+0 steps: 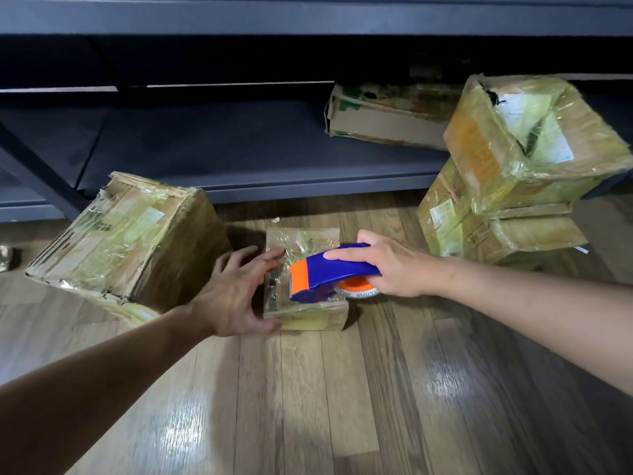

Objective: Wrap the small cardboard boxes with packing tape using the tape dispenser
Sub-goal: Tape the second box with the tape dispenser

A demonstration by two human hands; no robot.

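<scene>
A: Glossy wood-plank floor (308, 406) filled the lower frame; dark metal shelving (239, 159) ran across the top.
B: Taped carton (130, 234) at left, stacked cartons (534, 142) upper right!
A: Centre frame, the small box (310, 318) sat on the floor. The right hand (394, 265) curled its fingers round the tape dispenser (334, 269) atop it; the left hand (233, 293), fingers spread, touched its left side.

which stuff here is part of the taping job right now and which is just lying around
In use: small cardboard box, touched by the left hand; tape dispenser, held over it by the right hand.

Lying about: large taped box at left; two stacked boxes at right; torn box on the shelf; crumpled scrap far left.
</scene>
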